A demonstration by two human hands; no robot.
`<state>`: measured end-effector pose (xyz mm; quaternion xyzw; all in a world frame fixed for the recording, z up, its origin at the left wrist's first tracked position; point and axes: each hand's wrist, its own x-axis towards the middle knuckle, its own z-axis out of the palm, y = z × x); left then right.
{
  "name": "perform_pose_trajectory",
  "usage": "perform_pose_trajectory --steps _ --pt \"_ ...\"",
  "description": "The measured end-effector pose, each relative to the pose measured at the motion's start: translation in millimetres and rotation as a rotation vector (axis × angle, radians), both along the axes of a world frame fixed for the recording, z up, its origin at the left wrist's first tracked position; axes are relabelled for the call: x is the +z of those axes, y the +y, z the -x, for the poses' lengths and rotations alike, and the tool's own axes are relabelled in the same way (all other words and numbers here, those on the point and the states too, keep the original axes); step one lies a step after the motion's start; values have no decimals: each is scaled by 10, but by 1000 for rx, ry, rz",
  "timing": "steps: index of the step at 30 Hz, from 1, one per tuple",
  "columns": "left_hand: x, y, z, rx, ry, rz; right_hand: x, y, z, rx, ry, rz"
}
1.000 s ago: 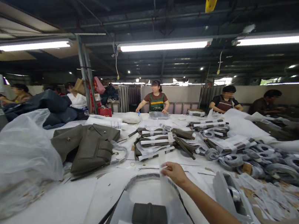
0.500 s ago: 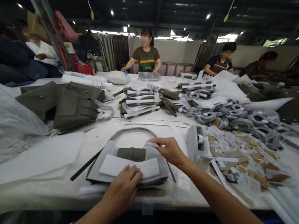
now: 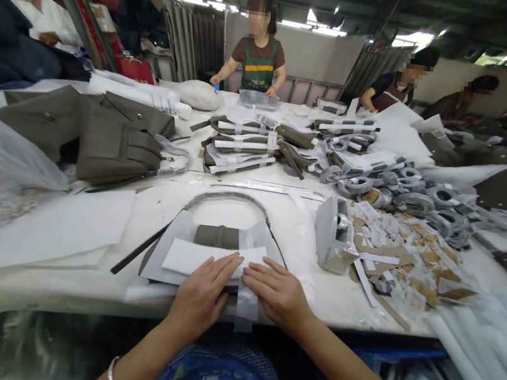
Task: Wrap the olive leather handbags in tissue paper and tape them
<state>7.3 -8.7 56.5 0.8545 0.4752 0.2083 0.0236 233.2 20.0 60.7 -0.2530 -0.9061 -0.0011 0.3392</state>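
An olive-grey handbag [image 3: 217, 236] lies at the table's front edge, with its wrapped handle [image 3: 228, 197] arching away from me. Grey-white sheeting covers much of the bag, and a folded white foam sheet [image 3: 190, 258] rests across it. My left hand [image 3: 204, 287] lies flat on the foam, fingers stretched out. Beside it, my right hand [image 3: 280, 290] presses the foam's right part with straight fingers, its tips close to the left ones. A translucent strip [image 3: 246, 306] hangs over the table edge between the hands. What lies beneath my palms is hidden.
A grey tape dispenser [image 3: 335, 234] stands right of the bag, beside a heap of tags and scraps [image 3: 410, 251]. Wrapped coils [image 3: 416, 201], stacked straps [image 3: 241, 144] and bags [image 3: 119, 151] lie farther back. White sheets [image 3: 100, 224] are at left. Co-workers stand across the table.
My right hand has come down from near the handle, where it pinched a translucent piece, onto the foam, its fingers now straight. My left hand stays on the foam. The view has tilted down.
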Motion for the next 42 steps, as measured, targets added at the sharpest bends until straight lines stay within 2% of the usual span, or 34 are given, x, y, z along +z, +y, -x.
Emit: perform_pose_trajectory --steps 5,9,12,15,18,20,22,25,27,30,33,36,39,42 --pt "-6 -12 -18 -54 78 -27 -32 -143 -82 34 -50 -31" --pt "-57 -24 -37 -56 85 -86 102 -203 -141 80 -93 28" --pt "-96 -17 -37 -74 94 -135 318 -77 -129 141 -30 189" --pt "-115 -7 -31 -81 112 -183 450 255 7 22 2 245" --pt "-113 -1 -26 -83 136 -213 394 647 217 -157 -230 262" --pt "-107 1 -24 -81 149 -221 303 825 331 -222 -423 307" --pt "-104 1 -23 -81 156 -230 231 900 400 -274 -549 331" --pt "-117 -1 -23 -93 159 -239 206 891 446 -364 -618 299" --pt "-140 -2 -24 -98 154 -239 222 874 451 -371 -639 273" --pt "-180 -6 -25 -103 126 -219 239 854 393 -265 -629 280" --pt "-189 -17 -25 -98 91 -197 248 732 229 -154 -497 323" --pt "-152 -30 -16 -102 107 -171 247 402 -3 -103 -222 351" --pt "-109 -31 -6 -115 120 -137 161 -80 -213 -164 65 274" --pt "-86 -27 -1 -121 125 -105 -50 -521 -301 -224 77 164"
